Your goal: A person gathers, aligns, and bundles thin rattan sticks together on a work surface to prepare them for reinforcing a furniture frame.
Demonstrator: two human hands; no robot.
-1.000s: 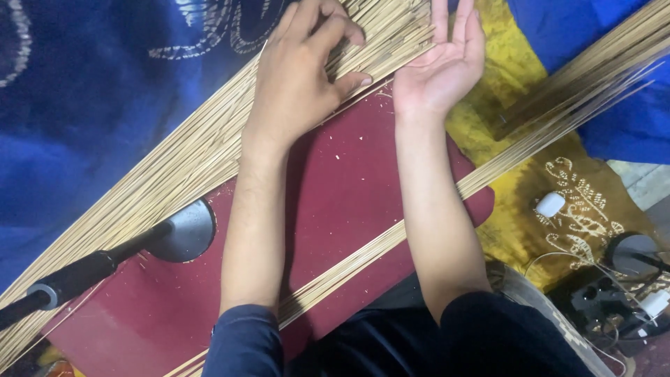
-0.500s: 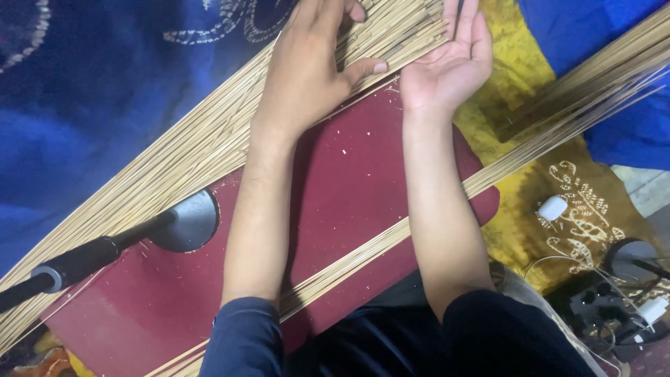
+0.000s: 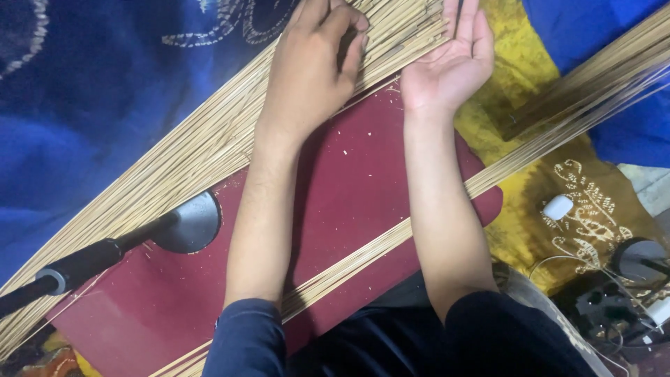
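**Two hands sorting a fan of thin sticks over a red board**

The person sits with a dark red board across the lap, and it serves as a flat bed for the work. A broad sheaf of thin pale sticks lies slanting over its upper edge and out onto the blue cloth, spread thin so that single sticks can be picked out.

The left hand lies palm down on the sheaf, fingers curled and pressed together at the tips, seemingly pinching or pressing a few sticks near its thumb; just how many I cannot tell.

The right hand rests at the edge of the sheaf, palm turned up and fingers loosely spread. One dark stick seems to stand between its fingers, though whether it is gripped is unclear.

A second, narrower bundle of sticks runs under both forearms across the board, kept apart from the main fan.

A round metal base with a dark pole sits on the board's left side. On the yellow patterned cloth to the right lies a small white case.
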